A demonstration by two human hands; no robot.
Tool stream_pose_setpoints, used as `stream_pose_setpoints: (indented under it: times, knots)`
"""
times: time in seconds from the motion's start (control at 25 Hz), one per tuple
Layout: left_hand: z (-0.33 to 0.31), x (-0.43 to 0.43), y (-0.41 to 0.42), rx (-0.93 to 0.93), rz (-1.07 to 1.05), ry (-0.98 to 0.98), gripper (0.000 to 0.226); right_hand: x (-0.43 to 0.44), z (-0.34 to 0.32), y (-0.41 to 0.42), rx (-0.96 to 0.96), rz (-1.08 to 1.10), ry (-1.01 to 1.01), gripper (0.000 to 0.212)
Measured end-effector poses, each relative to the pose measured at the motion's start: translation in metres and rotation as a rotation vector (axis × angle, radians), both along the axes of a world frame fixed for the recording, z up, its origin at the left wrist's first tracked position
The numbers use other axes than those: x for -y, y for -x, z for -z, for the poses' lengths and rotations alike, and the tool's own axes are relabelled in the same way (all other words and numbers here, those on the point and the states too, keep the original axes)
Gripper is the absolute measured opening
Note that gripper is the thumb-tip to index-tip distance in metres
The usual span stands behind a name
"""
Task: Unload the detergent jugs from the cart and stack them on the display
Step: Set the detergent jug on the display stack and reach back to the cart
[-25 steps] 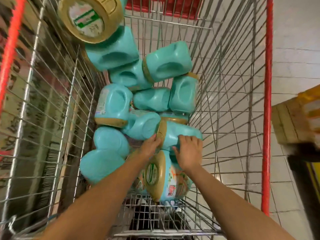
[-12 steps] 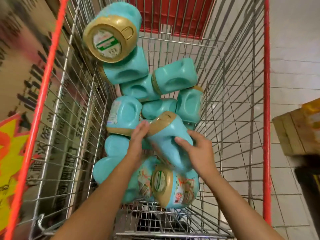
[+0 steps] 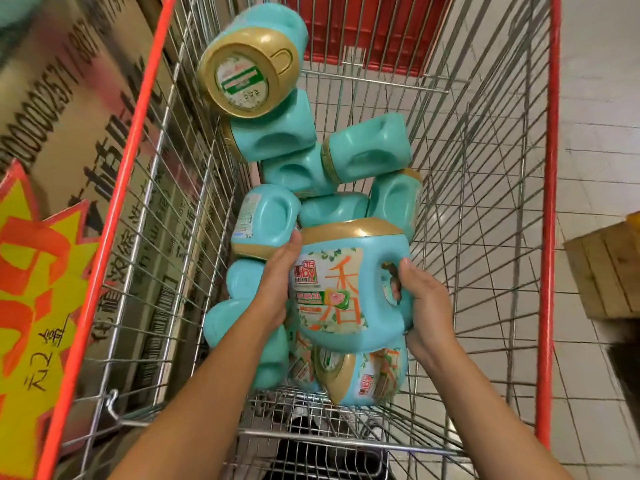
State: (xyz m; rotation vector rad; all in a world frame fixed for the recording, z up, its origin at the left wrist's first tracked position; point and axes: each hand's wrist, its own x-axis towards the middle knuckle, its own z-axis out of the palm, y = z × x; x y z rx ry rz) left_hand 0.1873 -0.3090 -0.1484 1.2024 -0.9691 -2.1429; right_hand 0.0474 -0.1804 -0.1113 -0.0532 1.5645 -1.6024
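Note:
A teal detergent jug [image 3: 349, 289] with a gold cap band and an orange-lettered label is lifted above the pile, label facing me. My left hand [image 3: 278, 271] presses its left side. My right hand [image 3: 420, 299] grips its handle on the right. Below and behind it, several more teal jugs [image 3: 367, 150] lie jumbled in the wire cart [image 3: 485, 202]. One jug [image 3: 249, 64] leans high against the cart's left wall, gold cap toward me. Another jug [image 3: 363, 375] lies on its side under the held one.
The cart has red rim rails [image 3: 549, 220] and a red panel [image 3: 374, 29] at its far end. Printed cardboard boxes [image 3: 76, 98] and a yellow-orange price sign [image 3: 31, 271] stand left of the cart. A wooden crate [image 3: 609, 271] sits on the tiled floor to the right.
Both hands took a jug from the pile, raised it and turned it upright so its label faces me. The view shifted slightly to the left.

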Motion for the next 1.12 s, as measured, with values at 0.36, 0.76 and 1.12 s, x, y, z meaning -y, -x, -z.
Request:
stream_pose_setpoints:
  times: [0.36,0.76,1.12]
  knots:
    - [-0.066,-0.063,-0.030,-0.128,-0.151,0.139,0.076,-0.032,-0.053,0.001,0.086,-0.108,0.124,0.034]
    - [-0.127,-0.225,-0.084,-0.076,-0.550,0.201,0.072,-0.124,-0.094,-0.031,-0.186,-0.642,0.175,0.056]
    - [-0.177,-0.408,-0.153,-0.102,-1.102,0.383,0.055,-0.194,-0.134,-0.116,-0.144,-1.207,0.366,0.054]
